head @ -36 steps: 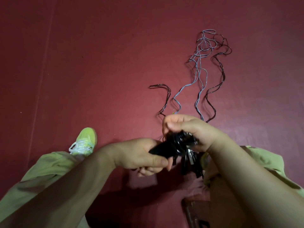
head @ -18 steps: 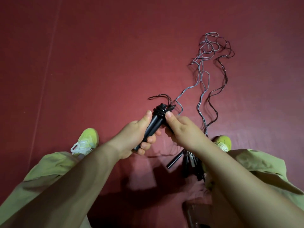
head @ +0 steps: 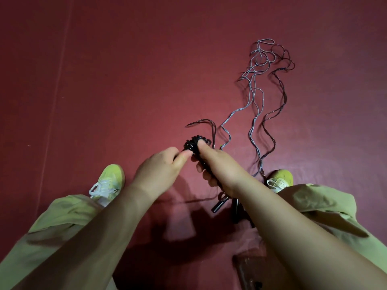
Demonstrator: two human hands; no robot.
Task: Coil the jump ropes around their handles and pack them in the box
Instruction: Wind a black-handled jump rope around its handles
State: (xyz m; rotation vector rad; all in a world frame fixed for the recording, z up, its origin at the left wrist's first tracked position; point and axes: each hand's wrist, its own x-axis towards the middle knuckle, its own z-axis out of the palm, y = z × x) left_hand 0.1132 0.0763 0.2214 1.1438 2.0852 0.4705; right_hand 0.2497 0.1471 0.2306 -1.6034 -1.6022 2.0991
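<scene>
Jump-rope handle [head: 193, 145], black, cord-wrapped: right hand [head: 217, 164] is gripping it. Left hand [head: 161, 166] is pinching its coiled end.

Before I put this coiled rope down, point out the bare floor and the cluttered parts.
Bare floor lies left of the left shoe, running up the whole left side, and above the coiled handle toward the top. It is crowded right of the right hand, where loose ropes trail down to the spare handles beside the right shoe.
</scene>
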